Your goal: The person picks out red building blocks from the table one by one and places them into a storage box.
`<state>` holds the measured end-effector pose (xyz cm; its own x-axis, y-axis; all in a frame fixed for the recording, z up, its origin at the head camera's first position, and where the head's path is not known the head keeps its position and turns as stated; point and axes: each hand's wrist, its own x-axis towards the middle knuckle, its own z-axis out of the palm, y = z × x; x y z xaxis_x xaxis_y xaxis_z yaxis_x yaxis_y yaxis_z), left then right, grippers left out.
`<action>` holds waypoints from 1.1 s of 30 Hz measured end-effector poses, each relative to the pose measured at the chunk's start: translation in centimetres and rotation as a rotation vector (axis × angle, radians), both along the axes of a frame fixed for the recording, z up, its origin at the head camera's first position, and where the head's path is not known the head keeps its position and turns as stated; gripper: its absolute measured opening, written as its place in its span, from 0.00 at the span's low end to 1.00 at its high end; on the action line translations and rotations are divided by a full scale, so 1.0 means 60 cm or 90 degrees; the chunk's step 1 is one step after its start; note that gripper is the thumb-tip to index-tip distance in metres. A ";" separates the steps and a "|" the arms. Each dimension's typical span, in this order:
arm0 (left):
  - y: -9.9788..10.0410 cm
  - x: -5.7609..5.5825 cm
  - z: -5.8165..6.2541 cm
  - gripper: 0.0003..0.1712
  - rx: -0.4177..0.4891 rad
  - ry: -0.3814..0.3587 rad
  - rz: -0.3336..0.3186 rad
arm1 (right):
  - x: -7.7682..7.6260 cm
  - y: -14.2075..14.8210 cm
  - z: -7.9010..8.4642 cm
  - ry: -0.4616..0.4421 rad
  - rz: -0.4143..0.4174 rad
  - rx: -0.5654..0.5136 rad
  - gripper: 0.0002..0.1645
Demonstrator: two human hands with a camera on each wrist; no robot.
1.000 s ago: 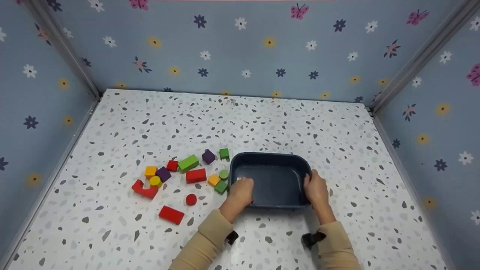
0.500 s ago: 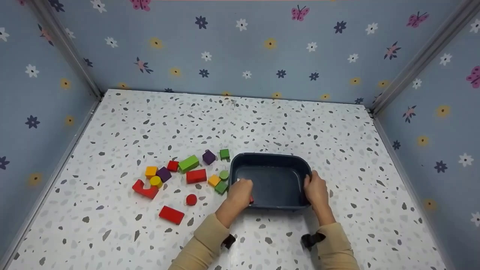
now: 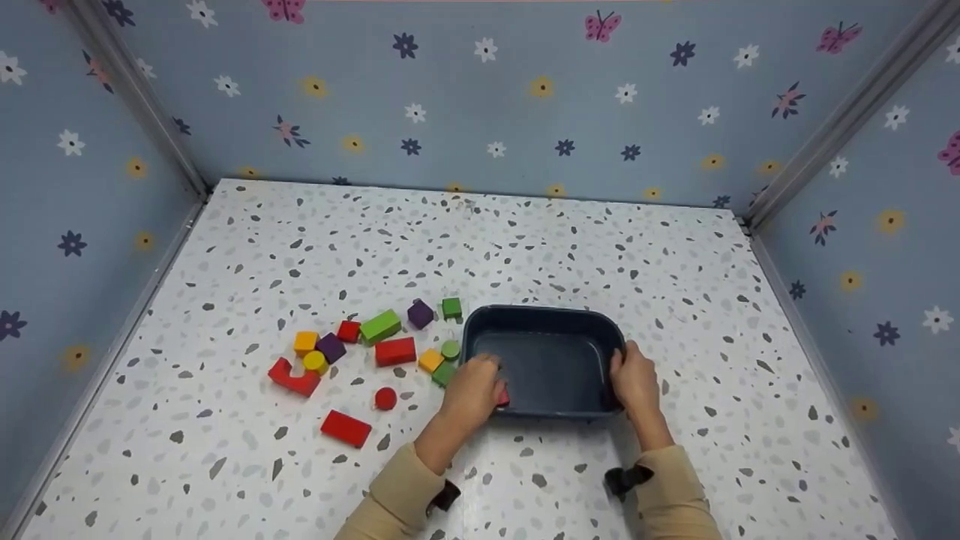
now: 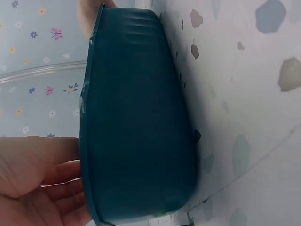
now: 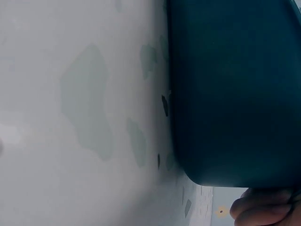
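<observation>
A dark blue plastic bin stands on the speckled table; it looks teal in both wrist views. My right hand grips its right wall, fingertips curled at the rim in the right wrist view. At the opposite end, my left hand reaches over the left rim with fingers loosely bent, thumb apart from them in the left wrist view. Beside that thumb a red block shows inside the bin's front left corner, partly hidden. Just left of the bin are a green cube, a yellow block and a green cylinder.
Several more wooden blocks lie farther left, among them a red block, a light green block, a red arch, a red cylinder and a red brick. Flower-patterned walls enclose the table's back and sides.
My left hand has shifted left toward the bin's rim, and more of the red block in the corner shows. The right hand has kept its grip; the bin and loose blocks stay put.
</observation>
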<state>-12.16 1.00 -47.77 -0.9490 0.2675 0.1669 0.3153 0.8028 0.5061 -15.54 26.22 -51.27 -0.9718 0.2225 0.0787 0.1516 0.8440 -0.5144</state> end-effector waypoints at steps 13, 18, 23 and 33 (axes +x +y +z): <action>-0.039 0.021 -0.001 0.08 0.095 0.144 0.044 | 0.001 0.000 0.000 0.012 0.001 -0.001 0.09; -0.068 0.032 -0.005 0.10 0.079 0.150 0.054 | 0.001 0.001 -0.001 0.003 0.003 -0.003 0.09; -0.098 0.039 -0.012 0.13 0.046 0.117 0.069 | 0.002 0.003 -0.001 0.004 -0.001 0.001 0.09; -0.171 0.060 -0.030 0.21 0.001 0.038 0.080 | 0.001 0.001 0.000 -0.005 0.004 -0.006 0.09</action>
<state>-8.56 -9.27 -49.59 -0.9636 0.1464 0.2238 0.2413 0.8368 0.4914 -15.50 26.31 -51.26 -0.9739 0.2163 0.0690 0.1497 0.8402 -0.5212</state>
